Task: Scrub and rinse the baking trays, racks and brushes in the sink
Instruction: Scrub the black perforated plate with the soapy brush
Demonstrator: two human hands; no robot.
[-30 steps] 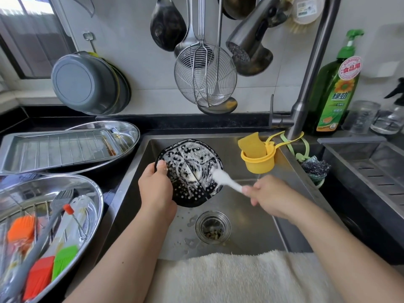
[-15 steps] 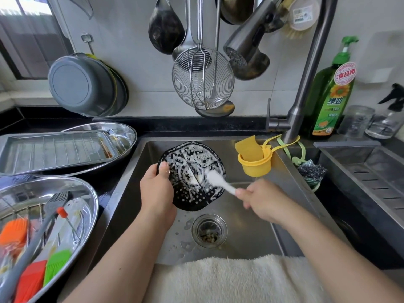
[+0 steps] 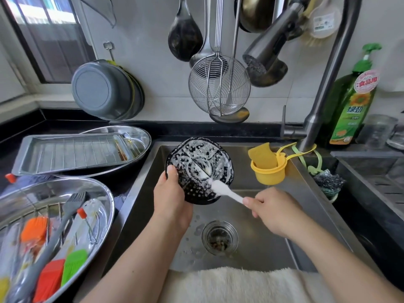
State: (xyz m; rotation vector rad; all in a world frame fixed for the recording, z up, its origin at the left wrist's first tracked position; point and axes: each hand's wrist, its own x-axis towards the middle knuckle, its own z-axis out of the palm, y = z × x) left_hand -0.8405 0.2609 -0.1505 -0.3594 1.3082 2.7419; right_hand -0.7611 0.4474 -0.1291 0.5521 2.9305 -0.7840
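The left hand (image 3: 171, 194) grips the left rim of a round black perforated rack (image 3: 197, 169), thumb on its face, holding it tilted up over the back of the sink (image 3: 251, 217). Suds cover the rack's upper half. The right hand (image 3: 274, 212) pinches the handle of a white brush (image 3: 225, 190), whose head touches the rack's lower right part, just right of the left hand.

Below and between the hands lies the drain (image 3: 219, 237), with dark scraps in its strainer and drops of water on the steel around it. Bare sink floor shows round the drain and under the right hand. Just above the right hand a yellow cup (image 3: 267, 172) hangs from the faucet (image 3: 323, 90) by a loop, with a yellow sponge (image 3: 261, 155) standing in it. It is near the rack's right edge but apart from it. A pale towel (image 3: 240, 285) lies over the sink's near edge, under both forearms.

Left of the left hand, on the counter, an oval steel dish (image 3: 105, 206) holds a wire grid, a grey fork-like tool and silicone brushes (image 3: 54, 278) in orange, red and green. Behind it a second oval dish (image 3: 143, 136) carries a rectangular tray (image 3: 72, 153) with a wire rack inside and brown residue at its right end.

Right of the right hand sits a second basin (image 3: 371, 178). A green soap bottle (image 3: 352, 101) stands behind the faucet. Above the hands a wire skimmer (image 3: 218, 90) and ladles hang on the wall.
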